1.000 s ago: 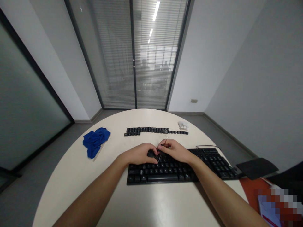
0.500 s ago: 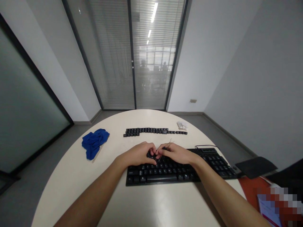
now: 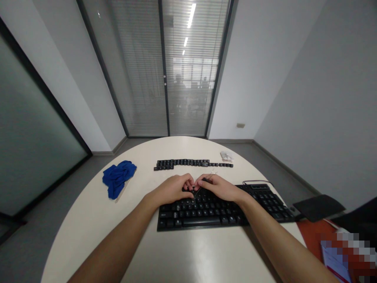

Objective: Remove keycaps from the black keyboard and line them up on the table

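Observation:
A black keyboard lies on the round cream table, and some of its upper keys are hidden under my hands. My left hand is over its upper left part, fingers curled and thumb bent toward them. Close beside it, my right hand has its fingers pinched on a thin wire-like tool that sticks up behind the hand. The fingertips of both hands nearly meet above the keys. Whatever my left fingers hold is too small to make out. Beyond the hands stand rows of loose black keycaps.
A blue cloth lies at the table's left, a thin stick beside it. A small clear bag sits near the back right edge. The keyboard's cable loops behind its right end. A red surface and a black chair part are at the far right.
Both hands have shifted slightly away from me, and the fingertips have moved a little. The thin tool has tilted slightly. Keyboard, keycaps and cloth are practically unchanged.

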Tool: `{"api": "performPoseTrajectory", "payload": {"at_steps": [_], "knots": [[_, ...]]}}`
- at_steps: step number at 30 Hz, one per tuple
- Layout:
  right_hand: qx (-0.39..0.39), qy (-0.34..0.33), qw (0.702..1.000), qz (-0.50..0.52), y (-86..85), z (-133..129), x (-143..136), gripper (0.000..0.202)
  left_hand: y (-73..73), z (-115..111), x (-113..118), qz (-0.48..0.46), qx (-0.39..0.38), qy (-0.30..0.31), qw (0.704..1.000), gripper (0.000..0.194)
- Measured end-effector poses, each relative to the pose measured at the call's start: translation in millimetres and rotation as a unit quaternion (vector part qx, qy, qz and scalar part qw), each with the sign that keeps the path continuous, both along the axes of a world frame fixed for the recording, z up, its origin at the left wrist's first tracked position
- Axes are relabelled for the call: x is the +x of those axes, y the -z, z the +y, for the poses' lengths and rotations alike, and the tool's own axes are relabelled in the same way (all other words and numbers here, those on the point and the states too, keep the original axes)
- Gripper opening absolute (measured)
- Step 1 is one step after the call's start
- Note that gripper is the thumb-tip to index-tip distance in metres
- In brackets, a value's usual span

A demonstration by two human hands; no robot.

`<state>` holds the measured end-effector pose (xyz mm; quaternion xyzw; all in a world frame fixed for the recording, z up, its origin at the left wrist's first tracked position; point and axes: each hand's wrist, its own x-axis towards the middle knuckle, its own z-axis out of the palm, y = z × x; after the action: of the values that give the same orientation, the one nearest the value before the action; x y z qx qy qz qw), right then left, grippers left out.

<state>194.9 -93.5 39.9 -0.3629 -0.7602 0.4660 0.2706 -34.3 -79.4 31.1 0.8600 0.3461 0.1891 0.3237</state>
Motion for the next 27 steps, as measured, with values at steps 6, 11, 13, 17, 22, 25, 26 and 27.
{"api": "performPoseTrajectory", "payload": {"at_steps": [6, 11, 13, 17, 22, 25, 26, 27], "knots": [[-0.055, 0.002, 0.998, 0.003, 0.2, -1.1, 0.9, 0.041, -2.4, -0.1, 1.0, -0.051, -0.027, 0.005, 0.998, 0.027], [-0.026, 0.013, 1.0, 0.006, 2.8, 3.7, 3.3, 0.043, -5.4, 0.3, 1.9, -0.036, 0.03, -0.006, 0.999, 0.018], [-0.019, 0.018, 1.0, 0.006, 3.5, 5.1, 4.3, 0.043, -6.3, 0.0, 2.4, -0.007, 0.07, -0.012, 0.997, 0.015], [-0.022, 0.028, 0.999, 0.021, 4.0, 6.1, 4.5, 0.043, -7.7, -1.7, 2.9, 0.01, 0.123, -0.004, 0.992, 0.024], [-0.029, 0.046, 0.998, 0.021, 2.8, 5.4, 2.1, 0.043, -6.4, -2.1, 1.7, 0.024, 0.172, 0.023, 0.985, 0.019], [-0.03, 0.051, 0.998, 0.024, 1.9, 4.8, 0.7, 0.042, -5.0, -1.6, 1.5, 0.038, 0.186, 0.024, 0.982, 0.018], [-0.028, 0.051, 0.998, 0.024, 1.8, 4.8, 0.3, 0.041, -4.8, -1.6, 1.7, 0.04, 0.186, 0.027, 0.981, 0.018], [-0.026, 0.049, 0.998, 0.023, 2.0, 4.8, -0.2, 0.04, -4.9, -1.8, 2.0, 0.041, 0.184, 0.03, 0.982, 0.018]]}}
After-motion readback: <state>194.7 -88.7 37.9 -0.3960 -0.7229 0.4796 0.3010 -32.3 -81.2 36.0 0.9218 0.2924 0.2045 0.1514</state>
